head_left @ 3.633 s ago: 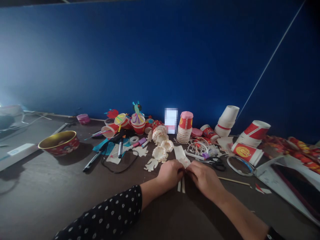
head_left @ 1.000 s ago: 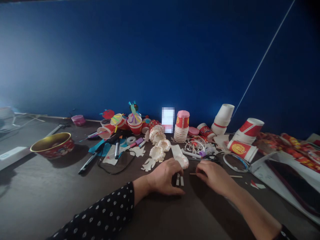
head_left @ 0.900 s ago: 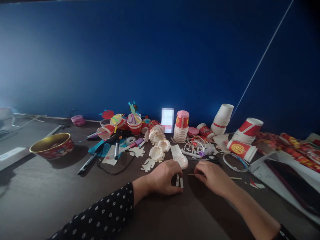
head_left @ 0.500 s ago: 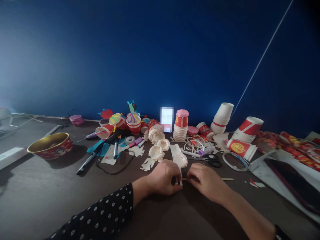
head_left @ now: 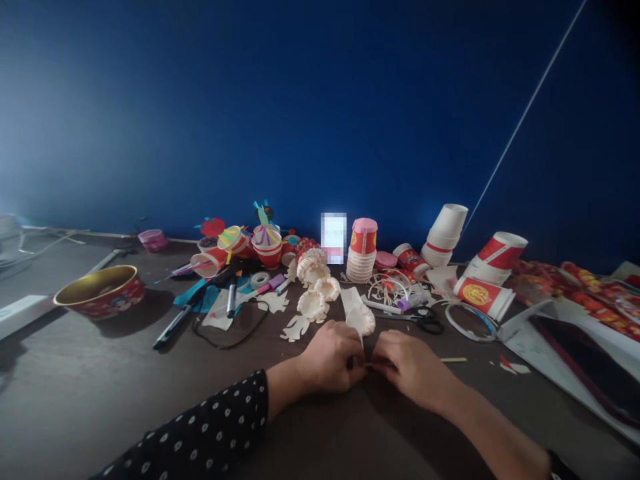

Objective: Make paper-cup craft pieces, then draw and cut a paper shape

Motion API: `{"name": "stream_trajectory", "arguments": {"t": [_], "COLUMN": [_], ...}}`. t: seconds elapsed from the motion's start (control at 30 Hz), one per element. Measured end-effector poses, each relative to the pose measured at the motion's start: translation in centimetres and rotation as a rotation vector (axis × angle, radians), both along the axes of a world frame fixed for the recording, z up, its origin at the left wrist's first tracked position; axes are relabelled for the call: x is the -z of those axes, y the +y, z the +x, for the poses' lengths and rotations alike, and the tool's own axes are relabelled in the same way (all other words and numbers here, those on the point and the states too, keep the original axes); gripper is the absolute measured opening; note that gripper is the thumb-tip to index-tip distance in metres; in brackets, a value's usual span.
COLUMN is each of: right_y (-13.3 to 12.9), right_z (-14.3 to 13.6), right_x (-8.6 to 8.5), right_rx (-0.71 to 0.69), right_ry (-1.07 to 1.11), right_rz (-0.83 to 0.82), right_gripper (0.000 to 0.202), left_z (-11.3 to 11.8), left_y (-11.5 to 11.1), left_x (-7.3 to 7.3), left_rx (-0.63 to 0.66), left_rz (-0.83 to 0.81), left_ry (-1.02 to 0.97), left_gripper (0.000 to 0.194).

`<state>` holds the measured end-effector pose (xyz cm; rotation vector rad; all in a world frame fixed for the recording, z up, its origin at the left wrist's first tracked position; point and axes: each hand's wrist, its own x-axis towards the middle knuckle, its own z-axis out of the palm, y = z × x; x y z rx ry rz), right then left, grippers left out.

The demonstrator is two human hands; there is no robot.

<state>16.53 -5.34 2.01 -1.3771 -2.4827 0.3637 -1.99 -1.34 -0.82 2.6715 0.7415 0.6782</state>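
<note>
Pinched in the right hand (head_left: 414, 370)'s fingers, the thin wooden stick (head_left: 454, 360) runs crosswise toward the left hand (head_left: 330, 359) just beside, whose fingers' hold I cannot tell.

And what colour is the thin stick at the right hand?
The thin stick is pale beige, seen best in the head view.

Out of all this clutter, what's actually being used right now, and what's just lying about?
Seemingly in use:
thin stick, held in the right hand
frilled white paper, its narrow end reaching the left hand

Seemingly just lying about:
gold-lined bowl
black-capped marker
roll of tape
scissors
pink-topped stack of cups
</note>
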Motion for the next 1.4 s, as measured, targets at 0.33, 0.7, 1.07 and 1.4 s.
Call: {"name": "stream_trajectory", "arguments": {"t": [0.33, 0.7, 1.07, 1.4], "right_y": [-0.2, -0.1, 0.0, 0.0], "right_z": [0.1, 0.0, -0.1, -0.2], "right_x": [0.2, -0.3, -0.2, -0.1], "right_rx": [0.015, -0.02, -0.027, -0.079], "right_ry": [-0.006, 0.042, 0.019, -0.058], "right_rz": [-0.046, -0.1, -0.08, 0.001], "right_gripper": [0.013, 0.014, 0.013, 0.016], "left_z": [1.2, 0.8, 0.7, 0.7], "left_y": [-1.1, -0.1, -0.5, -0.6], "left_x": [-1.1, -0.9, -1.7, -1.6], "left_rx": [-0.318, -0.309, -0.24, -0.258], "left_rz": [-0.361, -0.526, -0.379, -0.368], "left_ry": [0.061, 0.039, 0.144, 0.175], "left_gripper": [0.013, 0.013, 0.024, 0.021]}}
